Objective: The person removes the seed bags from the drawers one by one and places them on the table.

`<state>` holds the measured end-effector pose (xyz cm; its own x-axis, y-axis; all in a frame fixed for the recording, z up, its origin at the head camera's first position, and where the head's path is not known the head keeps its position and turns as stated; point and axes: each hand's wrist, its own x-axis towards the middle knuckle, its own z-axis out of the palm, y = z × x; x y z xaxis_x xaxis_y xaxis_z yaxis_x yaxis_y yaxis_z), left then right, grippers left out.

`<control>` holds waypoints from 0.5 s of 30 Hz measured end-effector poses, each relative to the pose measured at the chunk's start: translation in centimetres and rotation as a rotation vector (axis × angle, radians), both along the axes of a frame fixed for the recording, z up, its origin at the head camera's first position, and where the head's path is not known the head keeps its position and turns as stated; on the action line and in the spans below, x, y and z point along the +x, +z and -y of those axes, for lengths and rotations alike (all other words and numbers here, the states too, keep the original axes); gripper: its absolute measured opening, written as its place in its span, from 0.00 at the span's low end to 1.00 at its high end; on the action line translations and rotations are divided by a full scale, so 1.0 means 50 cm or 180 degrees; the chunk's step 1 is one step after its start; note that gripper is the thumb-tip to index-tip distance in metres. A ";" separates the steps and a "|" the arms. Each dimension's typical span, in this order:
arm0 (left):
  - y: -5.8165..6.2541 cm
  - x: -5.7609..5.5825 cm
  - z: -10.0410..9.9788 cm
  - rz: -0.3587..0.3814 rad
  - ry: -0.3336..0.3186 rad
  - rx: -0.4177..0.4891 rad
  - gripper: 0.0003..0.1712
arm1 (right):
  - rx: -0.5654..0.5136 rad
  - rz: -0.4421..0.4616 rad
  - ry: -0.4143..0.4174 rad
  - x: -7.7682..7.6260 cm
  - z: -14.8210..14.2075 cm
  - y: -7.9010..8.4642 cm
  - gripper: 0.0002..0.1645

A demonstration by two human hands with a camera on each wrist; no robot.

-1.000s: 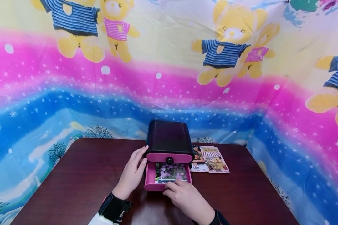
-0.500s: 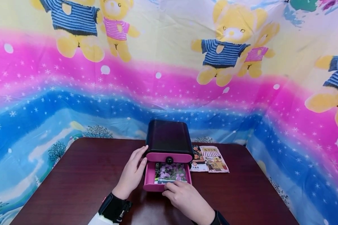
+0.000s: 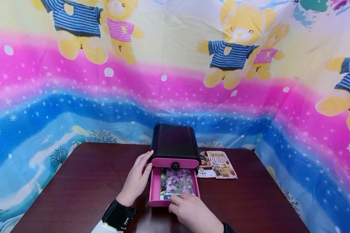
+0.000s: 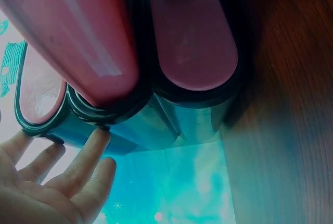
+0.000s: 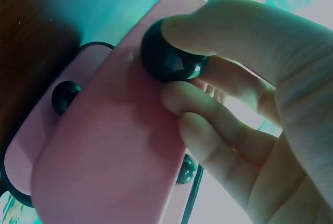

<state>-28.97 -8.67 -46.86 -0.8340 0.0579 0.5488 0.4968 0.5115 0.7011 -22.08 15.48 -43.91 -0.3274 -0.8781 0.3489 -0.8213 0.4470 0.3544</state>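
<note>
A black cabinet (image 3: pixel 175 142) with pink drawers stands on the table. Its middle drawer (image 3: pixel 155 191) is pulled out, and a packet with a purple flower picture (image 3: pixel 178 179) lies inside it. My right hand (image 3: pixel 191 208) pinches this drawer's round black knob (image 5: pixel 165 52) between thumb and fingers, as the right wrist view shows. My left hand (image 3: pixel 136 181) rests against the cabinet's left side with its fingers extended; in the left wrist view the fingertips (image 4: pixel 99 138) are right at the casing. The upper drawer (image 3: pixel 160 162) and the lower drawer (image 4: pixel 195 41) are closed.
Two printed packets, one with an orange flower picture (image 3: pixel 205 161) and one with a striped awning (image 3: pixel 222 165), lie right of the cabinet. The dark wooden table (image 3: pixel 84 181) extends around it. A cloth with bears (image 3: pixel 175 81) hangs behind.
The middle drawer has slid further out toward me, with my right hand moving along on its knob. More of the flower packet shows. My left hand has stayed in place.
</note>
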 end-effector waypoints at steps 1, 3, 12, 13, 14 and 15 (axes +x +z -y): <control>0.000 0.000 0.000 0.0001 -0.0003 0.0002 0.27 | 0.0037 0.0017 0.0000 0.002 0.000 0.001 0.07; 0.000 -0.001 0.000 0.0012 -0.0008 0.0006 0.27 | 0.0092 0.0097 0.0010 0.004 0.001 0.001 0.07; 0.001 -0.001 -0.001 0.0047 -0.0005 0.0012 0.28 | 0.0228 0.0336 0.0028 0.008 0.005 -0.001 0.06; 0.001 -0.001 -0.001 0.0035 0.0000 0.0006 0.27 | 0.0215 0.0380 0.0024 0.008 0.005 -0.001 0.06; 0.001 -0.001 0.000 0.0026 0.0003 0.0002 0.27 | 0.0193 0.0439 0.0025 0.008 0.004 0.000 0.06; 0.002 -0.001 0.000 0.0019 0.0006 -0.0004 0.27 | 0.0144 0.0509 0.0022 0.008 0.004 0.001 0.07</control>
<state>-29.01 -8.64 -46.78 -0.8373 0.0570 0.5438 0.4918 0.5131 0.7034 -21.70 15.27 -43.86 -0.3693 -0.8942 0.2530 -0.8719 0.4276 0.2386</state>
